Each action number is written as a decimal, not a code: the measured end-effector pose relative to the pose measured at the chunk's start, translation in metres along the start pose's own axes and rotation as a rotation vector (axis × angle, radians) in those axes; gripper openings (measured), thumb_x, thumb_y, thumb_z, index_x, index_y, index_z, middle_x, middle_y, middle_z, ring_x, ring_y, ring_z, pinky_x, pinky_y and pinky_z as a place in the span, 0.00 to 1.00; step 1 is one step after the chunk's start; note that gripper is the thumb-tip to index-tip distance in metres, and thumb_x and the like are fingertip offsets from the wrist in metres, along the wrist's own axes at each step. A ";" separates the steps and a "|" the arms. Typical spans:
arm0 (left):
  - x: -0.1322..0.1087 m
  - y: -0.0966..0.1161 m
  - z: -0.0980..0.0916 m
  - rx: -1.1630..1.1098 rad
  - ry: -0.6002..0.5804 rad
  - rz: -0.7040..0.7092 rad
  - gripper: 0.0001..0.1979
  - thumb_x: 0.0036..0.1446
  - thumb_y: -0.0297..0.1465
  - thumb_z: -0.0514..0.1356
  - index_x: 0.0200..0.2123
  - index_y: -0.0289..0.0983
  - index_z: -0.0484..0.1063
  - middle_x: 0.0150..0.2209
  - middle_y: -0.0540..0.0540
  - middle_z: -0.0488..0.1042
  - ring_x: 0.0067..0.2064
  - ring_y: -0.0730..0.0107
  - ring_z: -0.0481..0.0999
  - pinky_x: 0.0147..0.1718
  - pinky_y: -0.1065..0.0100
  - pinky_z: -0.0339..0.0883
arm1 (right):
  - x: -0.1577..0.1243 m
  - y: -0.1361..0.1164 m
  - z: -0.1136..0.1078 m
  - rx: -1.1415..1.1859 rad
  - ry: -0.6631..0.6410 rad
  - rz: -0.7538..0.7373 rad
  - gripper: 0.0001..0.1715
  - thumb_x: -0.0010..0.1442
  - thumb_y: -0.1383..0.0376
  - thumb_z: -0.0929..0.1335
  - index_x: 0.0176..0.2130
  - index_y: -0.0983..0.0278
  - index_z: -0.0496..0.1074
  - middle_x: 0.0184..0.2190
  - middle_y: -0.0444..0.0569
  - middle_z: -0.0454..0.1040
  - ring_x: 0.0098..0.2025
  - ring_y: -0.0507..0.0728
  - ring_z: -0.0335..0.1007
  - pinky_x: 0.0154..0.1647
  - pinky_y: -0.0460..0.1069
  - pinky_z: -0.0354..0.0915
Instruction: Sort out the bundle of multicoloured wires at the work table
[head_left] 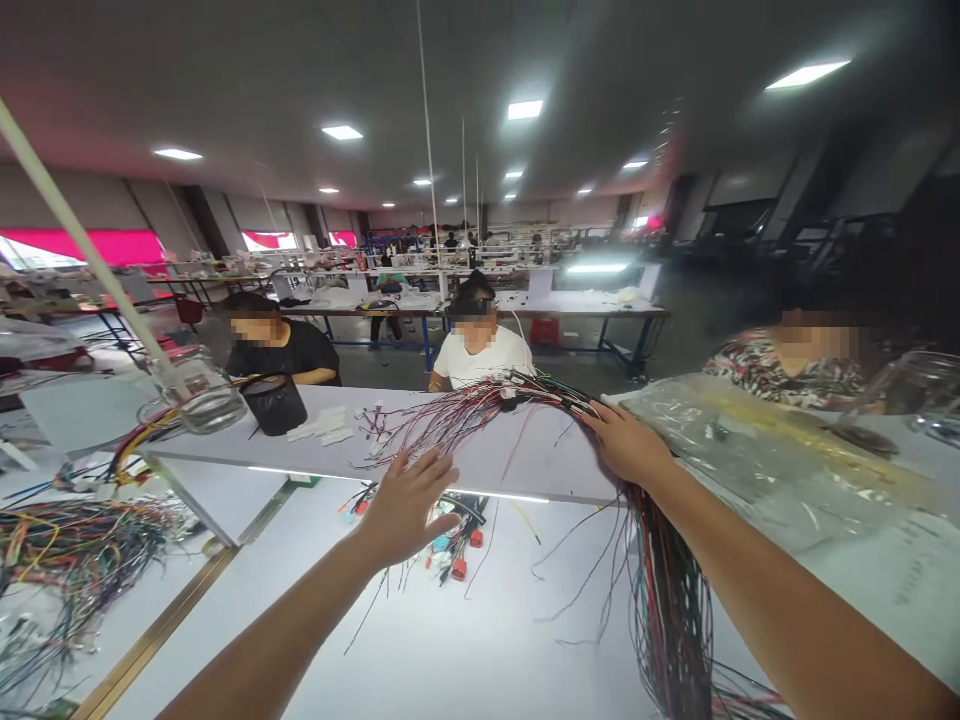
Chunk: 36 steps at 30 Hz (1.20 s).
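A long bundle of thin coloured wires [671, 600] lies over the raised white shelf [555, 455] and hangs down its front at the right. My right hand [626, 440] rests on the bundle where it bends over the shelf, fingers pointing left along it. My left hand [412, 500] is open, fingers spread, at the shelf's front edge, just below the fanned loose wire ends [431, 425]. It holds nothing. Behind and below my left hand, red connectors [459, 569] and short cables show on the lower white table [450, 660].
Tangled wires [75, 560] lie at the left. A black bin [275, 404], white strips [322, 426] and a glass jar [202, 390] are along the shelf. Clear plastic bags [772, 450] cover its right. Three people sit beyond.
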<state>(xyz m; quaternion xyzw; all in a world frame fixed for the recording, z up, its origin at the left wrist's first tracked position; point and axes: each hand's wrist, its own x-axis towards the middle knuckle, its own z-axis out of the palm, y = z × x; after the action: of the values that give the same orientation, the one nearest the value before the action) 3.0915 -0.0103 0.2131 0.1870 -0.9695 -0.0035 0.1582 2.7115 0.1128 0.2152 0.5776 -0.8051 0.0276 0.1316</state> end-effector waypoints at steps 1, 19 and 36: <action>0.008 -0.004 0.001 0.002 -0.013 -0.025 0.27 0.62 0.47 0.51 0.61 0.44 0.60 0.64 0.46 0.57 0.66 0.56 0.51 0.65 0.46 0.34 | 0.004 0.003 0.000 -0.015 -0.007 0.011 0.31 0.60 0.70 0.56 0.61 0.58 0.61 0.66 0.45 0.53 0.64 0.66 0.50 0.58 0.63 0.59; 0.049 -0.046 0.011 -0.261 -0.038 -0.263 0.29 0.58 0.53 0.50 0.55 0.44 0.68 0.61 0.49 0.62 0.63 0.57 0.58 0.63 0.52 0.50 | 0.050 -0.012 -0.058 0.178 0.065 0.170 0.21 0.62 0.68 0.55 0.47 0.62 0.70 0.47 0.50 0.73 0.46 0.54 0.68 0.42 0.47 0.62; 0.048 -0.051 0.015 -0.321 0.011 -0.257 0.24 0.58 0.51 0.53 0.49 0.44 0.73 0.59 0.50 0.66 0.62 0.60 0.61 0.62 0.55 0.54 | -0.019 -0.137 -0.064 0.594 -0.445 -0.310 0.21 0.58 0.73 0.59 0.47 0.61 0.72 0.43 0.45 0.76 0.45 0.50 0.71 0.45 0.43 0.65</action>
<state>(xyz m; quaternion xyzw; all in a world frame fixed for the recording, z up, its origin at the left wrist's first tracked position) 3.0627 -0.0761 0.2102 0.2814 -0.9239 -0.1769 0.1895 2.8574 0.0975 0.2577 0.6970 -0.6743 0.1133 -0.2159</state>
